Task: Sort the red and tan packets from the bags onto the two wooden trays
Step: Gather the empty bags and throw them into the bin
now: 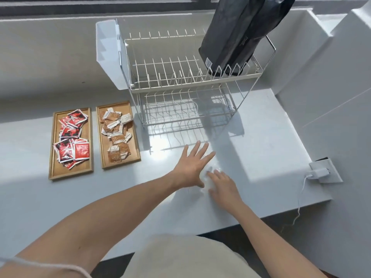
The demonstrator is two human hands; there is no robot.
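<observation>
Two wooden trays lie side by side on the white counter at the left. The left tray (51, 149) holds a pile of red packets (72, 138). On the right tray (137, 149) are tan packets (116, 133). Two black bags (239, 31) stand upright in the top tier of a wire dish rack (180, 81). My left hand (191, 163) is flat over the counter with fingers spread, holding nothing. My right hand (222, 186) rests beside it, fingers apart and empty. Both hands are to the right of the trays, in front of the rack.
A white plastic holder (107, 55) hangs on the rack's left side. A wall socket with a white charger (321, 172) and its cable sits at the counter's right end. A white wall rises at the right. The counter's front edge runs just below my hands.
</observation>
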